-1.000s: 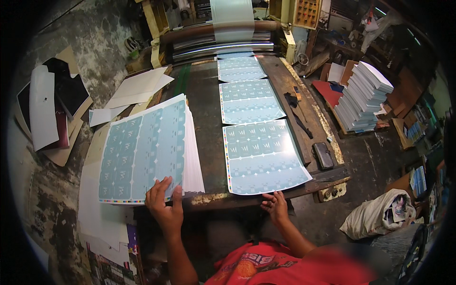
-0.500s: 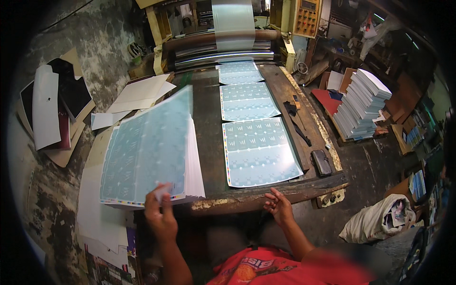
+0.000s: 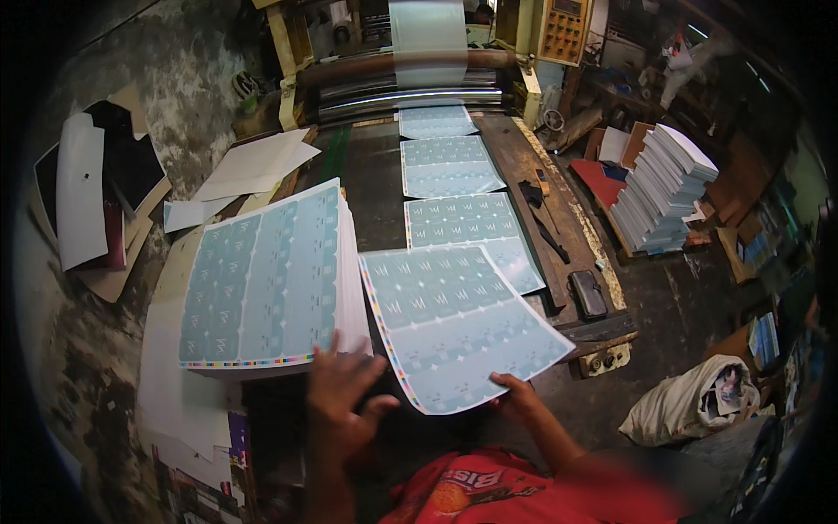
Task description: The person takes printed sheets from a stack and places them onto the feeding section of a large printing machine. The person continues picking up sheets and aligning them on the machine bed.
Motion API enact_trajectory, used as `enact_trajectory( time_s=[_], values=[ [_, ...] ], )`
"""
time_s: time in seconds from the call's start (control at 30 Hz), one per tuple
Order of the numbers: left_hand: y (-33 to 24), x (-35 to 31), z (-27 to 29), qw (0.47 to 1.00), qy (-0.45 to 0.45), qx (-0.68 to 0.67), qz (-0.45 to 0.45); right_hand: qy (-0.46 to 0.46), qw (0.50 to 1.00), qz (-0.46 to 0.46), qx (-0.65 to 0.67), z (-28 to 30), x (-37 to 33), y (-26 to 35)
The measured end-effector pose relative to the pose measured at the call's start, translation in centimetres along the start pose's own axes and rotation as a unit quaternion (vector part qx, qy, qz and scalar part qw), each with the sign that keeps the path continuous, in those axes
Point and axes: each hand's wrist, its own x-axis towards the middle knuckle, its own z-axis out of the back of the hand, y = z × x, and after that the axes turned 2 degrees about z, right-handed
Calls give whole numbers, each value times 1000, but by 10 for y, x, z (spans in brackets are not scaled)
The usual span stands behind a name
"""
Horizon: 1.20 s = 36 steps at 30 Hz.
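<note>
My right hand (image 3: 517, 395) pinches the near edge of a printed sheet (image 3: 463, 327), pale blue-green with white marks and a coloured strip down its left side. That sheet is lifted off the near end of the machine's table and curves slightly. My left hand (image 3: 345, 393), a little blurred, has its fingers spread and holds nothing; it is beside the near right corner of a thick stack of printed sheets (image 3: 262, 275). More printed sheets (image 3: 452, 166) lie in a row up the dark table, the nearest partly hidden under the held one.
Rollers (image 3: 410, 100) span the far end, with a clear film above. A black case (image 3: 588, 294) lies at the table's right edge. Stacked white paper (image 3: 663, 188) stands at right, above a white sack (image 3: 698, 397). Loose pale sheets (image 3: 253, 166) lie beyond the printed stack.
My left hand has let go of the sheet, which now lies flat on the stack, and moved right. My right hand has taken hold of another sheet and lifted it; sheets on the table shifted away.
</note>
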Motion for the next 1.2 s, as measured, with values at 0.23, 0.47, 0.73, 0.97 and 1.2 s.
enact_trajectory(
  time_s=[0.23, 0.47, 0.73, 0.97, 1.2],
  values=[
    [53, 1, 13, 988, -34, 110, 100, -54, 994, -46, -80, 51, -28, -55],
    [-19, 28, -44, 978, -143, -148, -22, -44, 995, -52, -75, 52, -41, -68],
    [182, 211, -353, 878, -154, -154, 425, -110, 989, -73, -62, 61, -35, -82],
    [273, 251, -406, 906, 54, -174, 381, -69, 994, -81, -23, 43, -43, -76],
    [267, 278, -371, 924, -59, -181, 333, -34, 994, -96, 29, 37, -17, -64]
  ],
)
